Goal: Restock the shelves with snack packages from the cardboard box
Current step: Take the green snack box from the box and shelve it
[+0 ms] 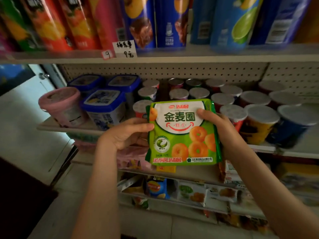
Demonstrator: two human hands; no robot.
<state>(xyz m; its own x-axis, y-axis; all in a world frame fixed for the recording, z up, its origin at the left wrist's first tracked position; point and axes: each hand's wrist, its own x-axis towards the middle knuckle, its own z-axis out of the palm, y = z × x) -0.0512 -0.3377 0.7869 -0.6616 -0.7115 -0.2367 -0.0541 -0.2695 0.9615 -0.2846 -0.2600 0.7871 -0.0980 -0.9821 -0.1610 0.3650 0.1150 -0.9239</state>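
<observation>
Facing the camera; green snack packet [183, 133] upright

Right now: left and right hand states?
Left hand: holding the green snack package by its left edge.
Right hand: holding the same package by its right edge, thumb on the front.

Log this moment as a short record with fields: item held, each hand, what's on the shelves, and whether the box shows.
held item: green plastic snack packet, orange rings printed on it, front facing the camera
left: left hand pinches the packet's left edge
right: right hand grips its right edge, thumb on front
top shelf: tall crisp tubes, handwritten price tag
middle shelf: foil-lidded short cans, blue-lidded tubs, pink tub
lower shelves: assorted snack bags
cardboard box: not in view
</observation>
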